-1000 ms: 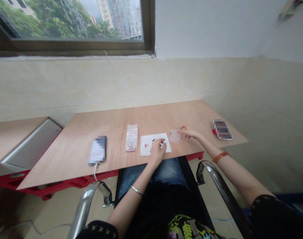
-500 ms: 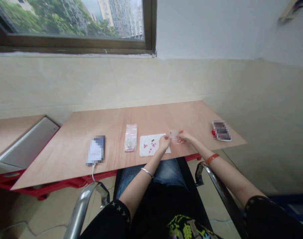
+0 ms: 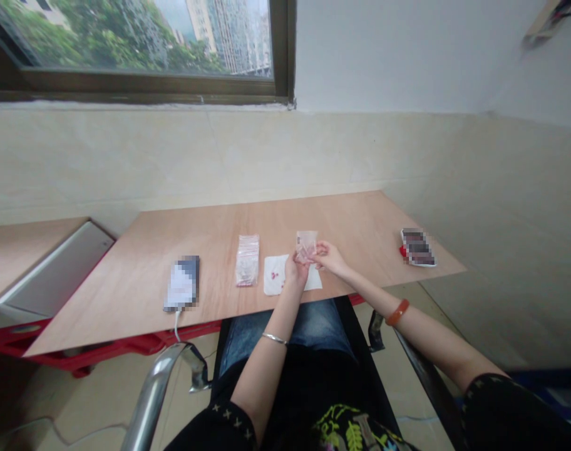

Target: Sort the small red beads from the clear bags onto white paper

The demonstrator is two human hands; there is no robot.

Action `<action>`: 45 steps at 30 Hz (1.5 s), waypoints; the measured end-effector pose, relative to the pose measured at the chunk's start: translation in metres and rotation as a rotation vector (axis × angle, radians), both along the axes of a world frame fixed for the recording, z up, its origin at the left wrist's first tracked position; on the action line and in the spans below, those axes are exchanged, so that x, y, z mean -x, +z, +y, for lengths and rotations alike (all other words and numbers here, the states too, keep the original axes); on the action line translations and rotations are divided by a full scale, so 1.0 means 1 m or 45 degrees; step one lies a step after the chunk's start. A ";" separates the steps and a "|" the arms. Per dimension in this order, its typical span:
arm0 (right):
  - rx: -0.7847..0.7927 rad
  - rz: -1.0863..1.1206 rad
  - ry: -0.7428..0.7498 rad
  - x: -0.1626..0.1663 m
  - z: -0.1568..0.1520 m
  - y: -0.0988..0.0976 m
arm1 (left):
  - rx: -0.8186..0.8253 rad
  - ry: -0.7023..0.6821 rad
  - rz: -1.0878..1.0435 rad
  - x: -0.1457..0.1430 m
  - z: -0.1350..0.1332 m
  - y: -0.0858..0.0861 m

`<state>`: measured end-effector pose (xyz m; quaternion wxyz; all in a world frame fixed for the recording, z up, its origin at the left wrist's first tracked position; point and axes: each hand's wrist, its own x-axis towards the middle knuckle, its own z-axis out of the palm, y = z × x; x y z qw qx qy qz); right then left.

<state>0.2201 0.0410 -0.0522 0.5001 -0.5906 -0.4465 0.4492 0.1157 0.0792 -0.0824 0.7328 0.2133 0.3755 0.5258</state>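
Observation:
A small clear plastic bag point(image 3: 307, 243) is held up between my two hands, above the far edge of a white sheet point(image 3: 272, 285). My left hand point(image 3: 295, 270) grips its lower left side, and my right hand point(image 3: 329, 258) pinches its lower right side. Both hands are closed. Small pinkish-red pieces point(image 3: 275, 275) lie on the white sheet; my left hand and wrist hide the middle of it. Left of the sheet lies a stack of clear bags point(image 3: 247, 260) with pinkish strips along them.
A phone-like device point(image 3: 182, 283) with a white cable rests on the left of the wooden table point(image 3: 210, 232). Another blurred flat item point(image 3: 417, 247) is near the right corner. Metal chair armrests point(image 3: 149, 388) flank me, and a window point(image 3: 139, 37) is ahead.
Both hands have moved left with the clear bag, from right of the white sheet to over it. The bag is now raised more upright, and my left hand covers more of the sheet's pieces.

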 end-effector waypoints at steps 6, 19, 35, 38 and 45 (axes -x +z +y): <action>-0.139 -0.062 0.103 0.008 0.001 -0.013 | 0.050 -0.008 -0.193 0.017 0.001 0.011; -0.066 0.110 -0.061 0.013 0.002 -0.012 | 0.357 -0.086 -0.273 0.034 -0.007 0.009; 0.254 -0.257 -0.339 -0.053 -0.009 -0.033 | 0.247 0.114 0.119 0.099 0.012 -0.004; 0.266 -0.407 -0.368 -0.061 -0.010 -0.036 | 0.205 0.124 0.181 0.095 0.011 -0.006; 0.268 -0.750 -0.278 -0.069 -0.011 -0.040 | 0.081 0.132 0.313 0.089 0.013 -0.013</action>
